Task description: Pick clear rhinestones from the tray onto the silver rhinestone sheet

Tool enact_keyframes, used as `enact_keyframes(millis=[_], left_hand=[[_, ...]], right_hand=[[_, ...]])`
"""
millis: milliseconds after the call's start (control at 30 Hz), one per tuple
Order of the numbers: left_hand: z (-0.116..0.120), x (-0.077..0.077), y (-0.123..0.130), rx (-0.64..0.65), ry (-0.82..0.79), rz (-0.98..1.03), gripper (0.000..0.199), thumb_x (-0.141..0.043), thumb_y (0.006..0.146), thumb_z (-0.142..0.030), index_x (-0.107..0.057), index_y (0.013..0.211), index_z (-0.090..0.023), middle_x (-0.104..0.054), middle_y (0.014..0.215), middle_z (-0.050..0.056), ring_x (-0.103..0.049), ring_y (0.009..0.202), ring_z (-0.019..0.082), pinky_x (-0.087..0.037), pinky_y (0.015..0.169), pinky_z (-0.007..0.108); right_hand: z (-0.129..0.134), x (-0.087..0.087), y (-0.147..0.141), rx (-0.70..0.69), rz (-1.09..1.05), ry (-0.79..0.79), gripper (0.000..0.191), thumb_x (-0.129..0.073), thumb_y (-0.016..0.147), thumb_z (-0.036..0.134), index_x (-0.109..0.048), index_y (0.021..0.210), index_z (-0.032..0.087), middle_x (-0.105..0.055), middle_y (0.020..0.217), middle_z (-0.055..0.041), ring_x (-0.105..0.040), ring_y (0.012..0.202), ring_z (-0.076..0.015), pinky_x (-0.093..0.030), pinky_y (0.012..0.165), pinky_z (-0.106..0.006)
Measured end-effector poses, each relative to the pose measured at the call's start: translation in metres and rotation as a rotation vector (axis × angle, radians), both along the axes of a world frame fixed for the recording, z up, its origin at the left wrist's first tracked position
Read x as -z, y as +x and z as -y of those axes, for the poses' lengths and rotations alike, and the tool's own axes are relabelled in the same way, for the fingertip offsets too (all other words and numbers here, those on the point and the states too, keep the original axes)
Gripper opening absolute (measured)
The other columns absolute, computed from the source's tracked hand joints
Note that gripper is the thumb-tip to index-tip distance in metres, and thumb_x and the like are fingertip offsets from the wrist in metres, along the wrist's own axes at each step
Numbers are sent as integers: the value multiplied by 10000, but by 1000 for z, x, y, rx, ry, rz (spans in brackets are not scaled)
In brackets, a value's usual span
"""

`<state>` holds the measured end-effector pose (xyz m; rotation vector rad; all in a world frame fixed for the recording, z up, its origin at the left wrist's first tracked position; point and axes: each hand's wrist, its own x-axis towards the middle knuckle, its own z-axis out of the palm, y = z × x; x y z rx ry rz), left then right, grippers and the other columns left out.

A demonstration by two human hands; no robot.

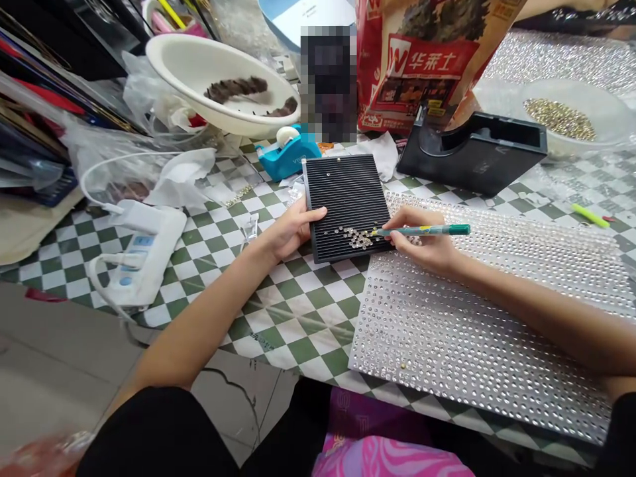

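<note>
My left hand (294, 228) grips the left edge of a black ridged tray (348, 192), its thumb lying on top. Small clear rhinestones (358, 237) are gathered near the tray's lower edge, with a few single ones farther up. In my right hand (420, 240) is a slim pen-like stick (430, 230) with a green end, pinched between thumb and fingers. Its yellowish tip points left and reaches the rhinestones; whether a stone sticks to it is too small to tell. Beneath my right forearm lies a sheet (477, 338) covered with rows of rhinestones.
Behind the tray stand a blue tape dispenser (288, 151), a black tape dispenser (477, 151) and a red paper bag (422, 59). A white basin (179, 63) sits back left, a bowl of gold stones (561, 119) back right. A power strip (142, 258) with cables lies left.
</note>
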<state>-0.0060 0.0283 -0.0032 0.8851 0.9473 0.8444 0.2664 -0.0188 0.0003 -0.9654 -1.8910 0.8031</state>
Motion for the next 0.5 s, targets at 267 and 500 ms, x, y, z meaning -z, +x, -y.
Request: enact_keyframes(millis=[267, 500], left_hand=[[1, 0, 0, 20, 23, -33, 502, -832, 815, -195, -668, 1289, -179, -758, 1363, 117, -734, 1219, 313, -670, 831, 288], [0, -2, -3, 18, 23, -35, 537, -834, 801, -185, -669, 1312, -184, -767, 1335, 98, -732, 1211, 311, -670, 786, 276]], right_hand=[[2, -3, -2, 5, 52, 2, 44, -635, 837, 225, -648, 795, 231, -707, 721, 10, -596, 607, -133, -463, 561, -310], [-14, 0, 13, 291, -171, 66, 95, -698, 916, 316, -665, 837, 274, -721, 811, -33, -681, 718, -200, -548, 626, -377]])
